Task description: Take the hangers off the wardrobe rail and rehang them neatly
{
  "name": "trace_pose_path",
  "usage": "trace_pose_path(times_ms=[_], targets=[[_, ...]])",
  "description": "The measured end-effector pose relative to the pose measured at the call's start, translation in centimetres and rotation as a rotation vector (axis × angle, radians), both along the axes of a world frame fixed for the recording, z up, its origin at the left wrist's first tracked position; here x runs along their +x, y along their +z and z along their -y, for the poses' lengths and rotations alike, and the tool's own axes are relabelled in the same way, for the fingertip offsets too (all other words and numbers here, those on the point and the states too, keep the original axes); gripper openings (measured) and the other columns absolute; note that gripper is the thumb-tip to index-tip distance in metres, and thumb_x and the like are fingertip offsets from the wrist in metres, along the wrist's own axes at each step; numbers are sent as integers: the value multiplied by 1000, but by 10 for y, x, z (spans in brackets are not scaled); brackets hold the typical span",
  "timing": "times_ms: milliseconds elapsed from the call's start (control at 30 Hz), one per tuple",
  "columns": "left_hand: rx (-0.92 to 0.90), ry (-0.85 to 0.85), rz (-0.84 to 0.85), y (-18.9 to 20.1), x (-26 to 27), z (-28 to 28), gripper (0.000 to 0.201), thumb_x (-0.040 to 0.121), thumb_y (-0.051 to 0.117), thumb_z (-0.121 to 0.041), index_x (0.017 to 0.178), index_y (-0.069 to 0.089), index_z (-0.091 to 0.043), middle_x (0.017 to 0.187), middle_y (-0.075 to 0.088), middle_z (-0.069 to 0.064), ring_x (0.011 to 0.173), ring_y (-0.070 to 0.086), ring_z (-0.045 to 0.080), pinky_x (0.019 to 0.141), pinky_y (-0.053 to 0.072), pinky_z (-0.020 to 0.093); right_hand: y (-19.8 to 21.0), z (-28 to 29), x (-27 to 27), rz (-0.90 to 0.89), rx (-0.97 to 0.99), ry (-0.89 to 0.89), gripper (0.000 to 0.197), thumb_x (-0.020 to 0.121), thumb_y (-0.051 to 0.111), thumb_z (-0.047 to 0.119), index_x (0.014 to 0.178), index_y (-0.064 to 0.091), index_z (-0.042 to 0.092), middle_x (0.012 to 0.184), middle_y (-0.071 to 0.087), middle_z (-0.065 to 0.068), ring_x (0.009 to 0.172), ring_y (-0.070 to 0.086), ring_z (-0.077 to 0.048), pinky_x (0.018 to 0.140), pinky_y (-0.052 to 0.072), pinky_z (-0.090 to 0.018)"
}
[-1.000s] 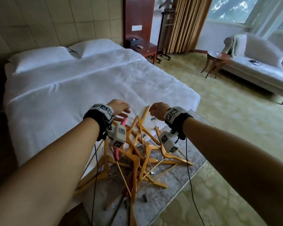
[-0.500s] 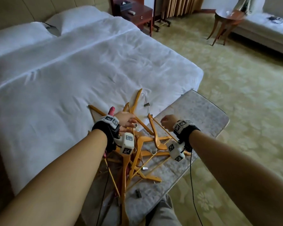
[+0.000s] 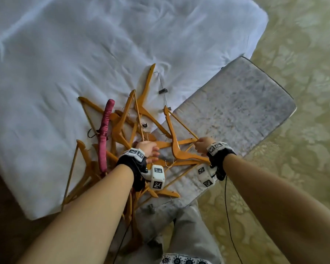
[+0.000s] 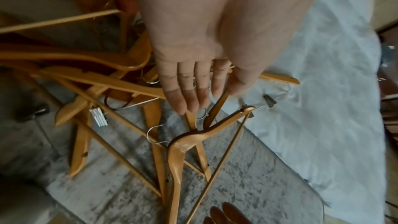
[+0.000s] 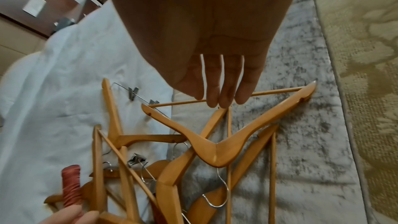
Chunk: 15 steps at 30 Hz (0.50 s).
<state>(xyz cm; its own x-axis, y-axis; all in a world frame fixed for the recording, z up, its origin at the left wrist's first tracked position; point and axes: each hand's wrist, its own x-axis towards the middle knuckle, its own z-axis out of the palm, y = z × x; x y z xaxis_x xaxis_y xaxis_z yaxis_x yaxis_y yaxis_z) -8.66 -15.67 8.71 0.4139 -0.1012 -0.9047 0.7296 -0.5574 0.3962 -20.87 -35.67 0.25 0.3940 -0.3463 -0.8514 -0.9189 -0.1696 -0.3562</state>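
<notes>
A tangled pile of wooden hangers (image 3: 122, 130) lies across the bed's corner and a grey bench (image 3: 236, 103). A red padded hanger (image 3: 105, 130) (image 5: 71, 185) lies at the pile's left. My left hand (image 3: 151, 149) (image 4: 206, 98) hovers over the middle with straight fingers, its fingertips near a metal hook (image 4: 202, 115). My right hand (image 3: 201, 144) (image 5: 217, 96) reaches down with straight fingers, whose tips touch the crossbar (image 5: 275, 91) of the topmost hanger (image 3: 174, 147) (image 5: 215, 152) (image 4: 178, 151). No wardrobe rail is in view.
The white bed (image 3: 84, 54) fills the upper left. A clip hanger (image 3: 147, 82) with metal clips (image 3: 162, 90) lies on the sheet beyond the pile. Patterned carpet (image 3: 303, 92) lies to the right. My trouser legs (image 3: 189, 235) stand against the bench's near end.
The view has tilted down onto the pile. Both hands have come lower over the hangers, and the right hand has moved right onto the top hanger's crossbar.
</notes>
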Motion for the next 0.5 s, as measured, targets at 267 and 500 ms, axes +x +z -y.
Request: trace_pose_path(times_ms=[267,500], targets=[[110,167,-138,-67,-7,18,32,98,51,-22,128,48,-12,127,53,9,103,54,27,80,50,43,-68,6,15,-82,66,123,26,87,47,25,90,66,7,97,71,-16,89,68,-33,85,56,-49],[183,251,-273,-113,-14,19,48,100,49,-27,144,37,-13,150,36,8,127,45,32,96,46,43,-90,-8,25,-180,81,305,37,95,46,30,129,59,21,125,63,-8,100,60,-25,84,48,-32]])
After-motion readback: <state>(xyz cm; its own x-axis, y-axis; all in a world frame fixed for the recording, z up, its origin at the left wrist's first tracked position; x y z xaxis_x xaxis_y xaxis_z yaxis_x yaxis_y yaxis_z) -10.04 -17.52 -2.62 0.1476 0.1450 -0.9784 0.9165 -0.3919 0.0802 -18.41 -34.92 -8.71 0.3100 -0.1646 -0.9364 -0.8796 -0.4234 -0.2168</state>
